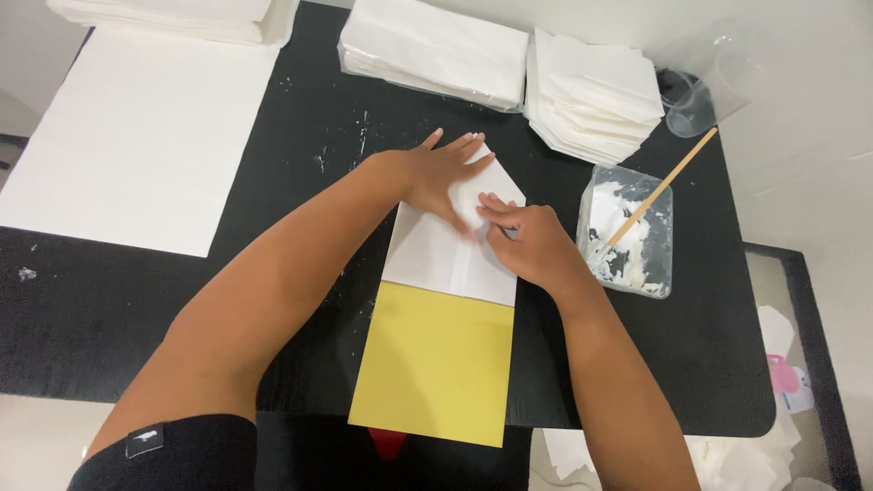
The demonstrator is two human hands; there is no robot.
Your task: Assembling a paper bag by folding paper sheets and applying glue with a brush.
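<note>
While both hands press flat on the work, the scene reads from left to right: a large white sheet [145, 136] lies at the far left of the black bench [300, 155]; the left hand [443, 173], fingers spread open, pins the white folded paper [446, 255], which partly overlaps a yellow sheet [436, 364] near the bench's front edge, apparently to steady it; the right hand [527, 241], fingers loosely curled, touches the same fold, gripping nothing; a clear tub of white paste [627, 236] with a wooden stick [659, 191] stands just right, within reach.
</note>
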